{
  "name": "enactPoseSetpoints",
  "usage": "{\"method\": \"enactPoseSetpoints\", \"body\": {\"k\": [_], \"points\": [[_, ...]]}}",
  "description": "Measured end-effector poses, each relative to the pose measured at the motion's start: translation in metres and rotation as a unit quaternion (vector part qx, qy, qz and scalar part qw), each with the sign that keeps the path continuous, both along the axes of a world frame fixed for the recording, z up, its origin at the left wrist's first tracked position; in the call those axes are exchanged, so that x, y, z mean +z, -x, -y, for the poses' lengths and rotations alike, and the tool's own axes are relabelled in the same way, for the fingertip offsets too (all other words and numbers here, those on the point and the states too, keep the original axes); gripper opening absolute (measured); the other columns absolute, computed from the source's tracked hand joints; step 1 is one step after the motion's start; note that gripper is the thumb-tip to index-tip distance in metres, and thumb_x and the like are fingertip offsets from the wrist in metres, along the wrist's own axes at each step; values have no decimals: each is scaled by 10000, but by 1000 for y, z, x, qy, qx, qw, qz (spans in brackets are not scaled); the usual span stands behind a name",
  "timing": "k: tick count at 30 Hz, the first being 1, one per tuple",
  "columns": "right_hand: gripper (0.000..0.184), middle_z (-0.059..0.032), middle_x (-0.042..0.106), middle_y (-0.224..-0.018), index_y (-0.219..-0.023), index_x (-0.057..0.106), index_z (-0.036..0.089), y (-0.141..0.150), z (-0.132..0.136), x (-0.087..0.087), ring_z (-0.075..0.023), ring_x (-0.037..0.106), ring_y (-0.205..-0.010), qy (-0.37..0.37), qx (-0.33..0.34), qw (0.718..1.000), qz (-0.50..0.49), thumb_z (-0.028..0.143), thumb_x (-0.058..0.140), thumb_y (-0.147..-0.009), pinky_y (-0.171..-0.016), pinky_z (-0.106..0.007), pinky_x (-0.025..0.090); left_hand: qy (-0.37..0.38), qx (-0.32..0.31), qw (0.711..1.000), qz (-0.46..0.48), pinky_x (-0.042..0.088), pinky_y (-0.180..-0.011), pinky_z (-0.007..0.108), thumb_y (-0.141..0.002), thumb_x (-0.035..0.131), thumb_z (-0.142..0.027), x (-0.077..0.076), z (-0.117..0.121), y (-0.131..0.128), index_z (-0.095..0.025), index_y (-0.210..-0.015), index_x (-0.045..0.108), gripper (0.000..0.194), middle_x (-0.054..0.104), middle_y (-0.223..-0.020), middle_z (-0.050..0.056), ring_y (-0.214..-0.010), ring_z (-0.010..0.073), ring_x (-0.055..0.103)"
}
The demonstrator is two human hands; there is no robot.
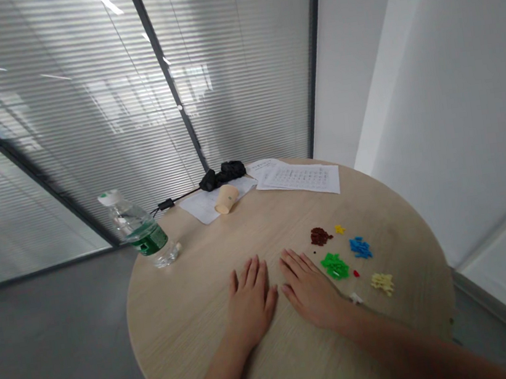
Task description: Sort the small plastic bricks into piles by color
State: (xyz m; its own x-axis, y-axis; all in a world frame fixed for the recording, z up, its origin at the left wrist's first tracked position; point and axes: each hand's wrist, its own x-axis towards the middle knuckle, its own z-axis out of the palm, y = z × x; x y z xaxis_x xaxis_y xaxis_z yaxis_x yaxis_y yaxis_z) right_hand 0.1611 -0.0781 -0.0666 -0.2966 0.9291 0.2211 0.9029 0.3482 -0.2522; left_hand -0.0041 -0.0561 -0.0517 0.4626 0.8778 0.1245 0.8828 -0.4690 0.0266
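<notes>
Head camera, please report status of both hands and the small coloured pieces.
Left hand, right hand: open, empty, flat on round wooden table. Green pieces nearest, beside right fingers. Small white piece near right wrist.

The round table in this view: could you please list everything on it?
round pale wooden table: 1, beige, beneath everything
clear plastic water bottle: 1, green label, left edge
black cable: 1, black, behind bottle
black fabric bundle: 1, black, far edge
white paper sheet: 1, white, far left
printed paper sheet: 1, white, far right
tan paper cup: 1, tan, lying on white sheet
small plastic pieces: seven clusters, right side: dark brown, yellow, blue, green, red, pale yellow, white
left hand: 1, flat on table
right hand: 1, flat on table, beside pieces
</notes>
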Motion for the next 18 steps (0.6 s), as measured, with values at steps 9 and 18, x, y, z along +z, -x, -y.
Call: {"method": "enactPoseSetpoints", "body": {"k": [9,18], "points": [[815,-134,123,-1540,-1446,270,171,-24,30,23,-312,69,-1407,-49,88,995,10,492,569,-759,-1117,-560,61,-22,-111,986,123,257,-1104,478,-879,440,-394,-3,2,-2,-134,-1448,200,671,317,-1467,161,-1363,249,273],[1109,-156,-29,-1543,-1486,66,178,-140,62,-31,-383,-11,-1397,-89,-104,990,31,627,627,-642,-1078,-570,164,19,-228,967,112,189,-1077,605,-619,464,-832,-13,17,-58,-138,-1475,72,1170,7,-1522,216,-1394,386,4]]}}
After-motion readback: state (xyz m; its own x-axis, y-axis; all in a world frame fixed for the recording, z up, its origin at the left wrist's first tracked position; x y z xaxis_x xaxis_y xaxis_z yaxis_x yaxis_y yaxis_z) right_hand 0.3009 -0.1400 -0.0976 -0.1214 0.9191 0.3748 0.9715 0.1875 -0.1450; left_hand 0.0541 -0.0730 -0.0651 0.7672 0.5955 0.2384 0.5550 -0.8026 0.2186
